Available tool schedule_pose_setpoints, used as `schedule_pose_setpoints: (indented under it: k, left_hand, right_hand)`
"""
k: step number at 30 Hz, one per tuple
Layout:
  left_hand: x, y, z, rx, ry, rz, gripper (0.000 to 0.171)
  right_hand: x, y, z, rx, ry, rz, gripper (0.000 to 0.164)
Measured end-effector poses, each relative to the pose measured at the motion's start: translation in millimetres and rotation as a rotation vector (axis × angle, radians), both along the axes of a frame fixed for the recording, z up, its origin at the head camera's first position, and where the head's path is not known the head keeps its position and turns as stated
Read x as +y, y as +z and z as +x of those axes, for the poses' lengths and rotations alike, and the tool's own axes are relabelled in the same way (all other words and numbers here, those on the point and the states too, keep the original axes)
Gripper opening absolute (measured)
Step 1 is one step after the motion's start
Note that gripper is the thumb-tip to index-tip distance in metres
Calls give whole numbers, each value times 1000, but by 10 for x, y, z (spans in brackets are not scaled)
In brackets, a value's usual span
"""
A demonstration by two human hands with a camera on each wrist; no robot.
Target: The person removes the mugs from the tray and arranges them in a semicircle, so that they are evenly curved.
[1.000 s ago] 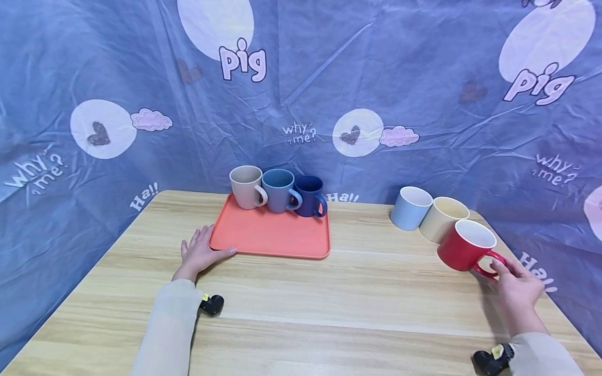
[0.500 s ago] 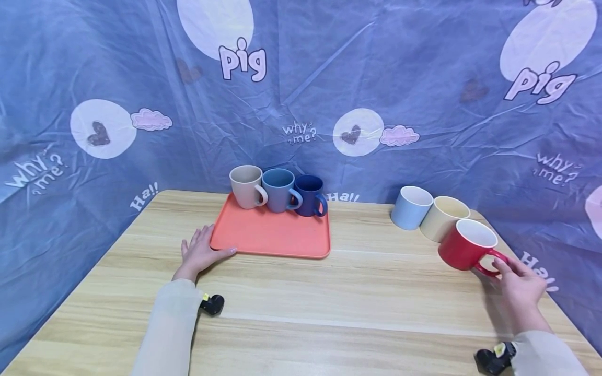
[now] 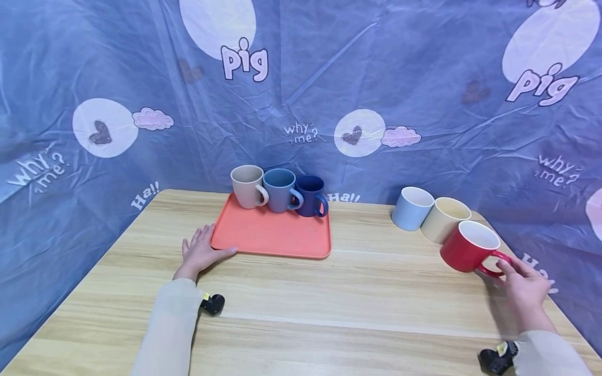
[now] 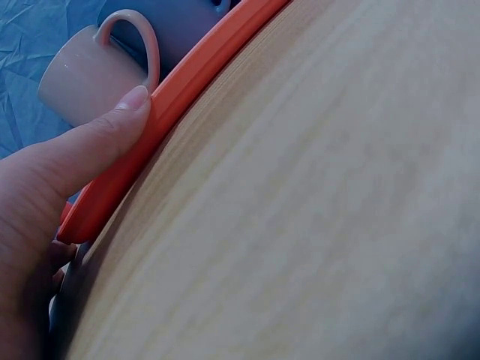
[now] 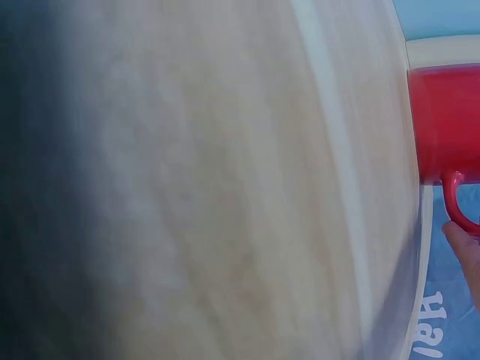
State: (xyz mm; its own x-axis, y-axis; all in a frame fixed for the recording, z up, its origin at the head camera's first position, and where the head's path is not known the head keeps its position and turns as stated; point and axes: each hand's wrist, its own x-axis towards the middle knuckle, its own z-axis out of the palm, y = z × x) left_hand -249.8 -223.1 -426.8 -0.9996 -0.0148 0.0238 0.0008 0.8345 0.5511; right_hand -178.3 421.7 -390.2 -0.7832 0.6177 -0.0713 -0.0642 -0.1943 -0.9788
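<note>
In the head view my left hand (image 3: 201, 253) rests at the near left corner of the orange-red tray (image 3: 273, 245). Its thumb (image 4: 105, 142) lies straight along the tray's front rim, and the other fingers spread beside the left edge. Along the tray's back stand a beige mug (image 3: 246, 189), a grey-blue mug (image 3: 278, 191) and a navy mug (image 3: 308, 196), handles pointing right. At the table's right side my right hand (image 3: 527, 286) pinches the handle of a red mug (image 3: 463, 250). The mug is upright with a slight tilt, and its white inside shows.
Just behind the red mug, a cream mug (image 3: 437, 222) and a light blue mug (image 3: 406, 210) stand in a slanting row. Wood-grain tabletop (image 3: 338, 308) spreads between the hands. A blue printed cloth (image 3: 301, 89) hangs behind the table and along its sides.
The red mug and my right hand have shifted very slightly to the right. My left hand, the tray and the other mugs keep their places; the view itself drifts a little.
</note>
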Motion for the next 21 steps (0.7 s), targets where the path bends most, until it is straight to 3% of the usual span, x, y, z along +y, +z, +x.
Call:
schedule_pose_setpoints:
  k: [10,14,18,21]
  left_hand:
    - [-5,-8,-1,-2,1,-1,111]
    - [-3,-8,-3,-3,1,-1,110]
    - [-6,-11,-6,-3,0,-3,110]
    - [-12,-14,-7,-2,-3,-3,110]
  right_hand:
    - [18,11,27,0,53,2,14]
    - [83,-19,8,12,111,59,28]
    - [167,-65,-77,-27,84,268,52]
    - [149,-20,-146,-106,22,458,57]
